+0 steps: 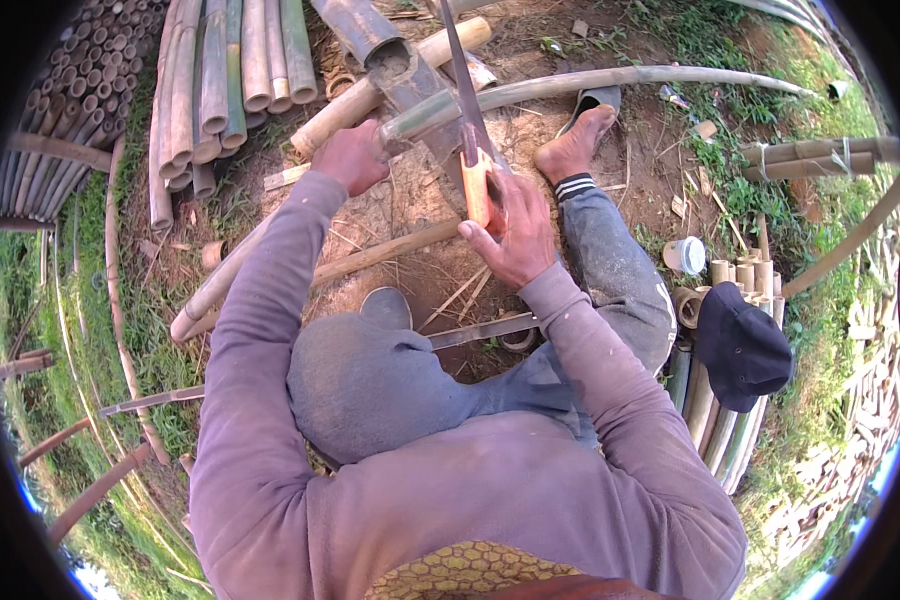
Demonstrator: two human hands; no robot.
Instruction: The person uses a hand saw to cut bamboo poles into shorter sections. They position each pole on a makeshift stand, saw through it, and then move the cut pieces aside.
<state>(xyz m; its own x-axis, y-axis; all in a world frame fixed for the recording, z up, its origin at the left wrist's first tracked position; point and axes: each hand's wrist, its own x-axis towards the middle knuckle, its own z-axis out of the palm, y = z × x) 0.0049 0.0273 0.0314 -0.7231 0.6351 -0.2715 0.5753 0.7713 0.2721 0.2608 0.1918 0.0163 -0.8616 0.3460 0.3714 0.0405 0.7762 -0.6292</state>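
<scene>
My right hand (518, 225) is closed round the orange handle (478, 190) of a handsaw. The saw's long narrow blade (460, 75) points away from me and crosses a bamboo pole (590, 82). Greenish at its left end, the pole curves off to the far right. At that left end my left hand (352, 158) is closed on the pole, with its fingertips partly hidden. Beneath the pole lies a worn, notched bamboo piece (410, 85), with another thick bamboo length (460, 42) crossing under it. Whether the teeth have cut into the pole cannot be made out.
Cut bamboo poles (215, 80) lie stacked at the far left, beside a larger rack of bamboo (80, 75). To the right are a dark cap (745, 345) on short bamboo pieces and a white tub (684, 255). My bare foot (575, 145) rests near the pole.
</scene>
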